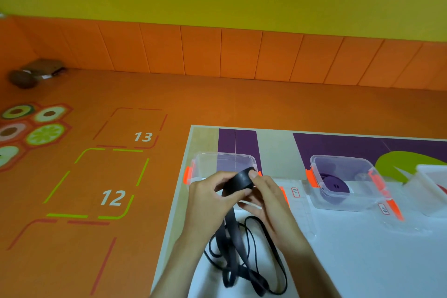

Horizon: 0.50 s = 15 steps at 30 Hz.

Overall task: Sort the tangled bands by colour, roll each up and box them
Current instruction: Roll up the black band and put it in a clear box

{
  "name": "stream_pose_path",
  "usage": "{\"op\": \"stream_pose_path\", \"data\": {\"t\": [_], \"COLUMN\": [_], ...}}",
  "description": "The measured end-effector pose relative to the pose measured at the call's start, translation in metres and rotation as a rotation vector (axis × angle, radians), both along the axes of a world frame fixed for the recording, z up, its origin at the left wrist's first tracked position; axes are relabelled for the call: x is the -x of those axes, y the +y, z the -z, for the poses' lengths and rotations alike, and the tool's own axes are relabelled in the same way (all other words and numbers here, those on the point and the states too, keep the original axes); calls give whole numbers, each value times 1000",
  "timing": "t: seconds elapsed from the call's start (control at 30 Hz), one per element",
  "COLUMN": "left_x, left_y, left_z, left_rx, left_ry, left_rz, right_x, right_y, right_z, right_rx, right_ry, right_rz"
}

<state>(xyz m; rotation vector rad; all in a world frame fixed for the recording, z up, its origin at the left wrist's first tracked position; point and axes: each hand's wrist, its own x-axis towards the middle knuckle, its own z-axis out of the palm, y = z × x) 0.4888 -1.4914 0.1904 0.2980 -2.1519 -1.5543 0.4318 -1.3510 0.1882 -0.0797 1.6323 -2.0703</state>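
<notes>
- Two hands worked together above the near-left part of the table (362,261); entries run left to right.
- Floor left of the table: orange, with marked boxes numbered 13 and 12 (113,197).
- Left hand (208,197): fingers curled around the near side of a partly wound roll of black band (240,180), gripping it.
- Loose remainder of the black band hung from the roll and lay in tangled loops on the white surface just below the hands.
- Clear box with orange clips (225,164): stood directly behind the hands, lid off; contents could not be determined, as the hands covered its front.
- Right hand (268,197): thumb pressed on top of the roll, fingers closed beneath it, touching the left hand.
- Second clear box (348,184): stood well to the right, open, holding a coiled purple band (335,182).
- Third clear container (433,189): at the right edge, only partly in view.
</notes>
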Motion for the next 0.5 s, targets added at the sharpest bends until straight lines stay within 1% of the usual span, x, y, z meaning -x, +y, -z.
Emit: {"op": "stream_pose_path", "data": {"t": [0.07, 0.13, 0.27, 0.33, 0.47, 0.5], "left_x": [0, 2, -1, -2, -3, -3], "left_y": [2, 2, 2, 1, 0, -1], "left_z": [-1, 0, 2, 2, 0, 0], "left_rx": [10, 13, 5, 2, 60, 80], "left_ry": [-7, -14, -3, 19, 53, 59], "left_rz": [-8, 9, 34, 25, -11, -11], "right_x": [2, 2, -2, -1, 2, 5], "right_y": [2, 1, -2, -1, 0, 1], "right_z": [0, 1, -1, -1, 1, 3], "right_rx": [-32, -4, 181, 185, 50, 51], "right_ry": [36, 18, -127, -190, -66, -39], "right_rz": [-2, 46, 127, 118, 50, 46]}}
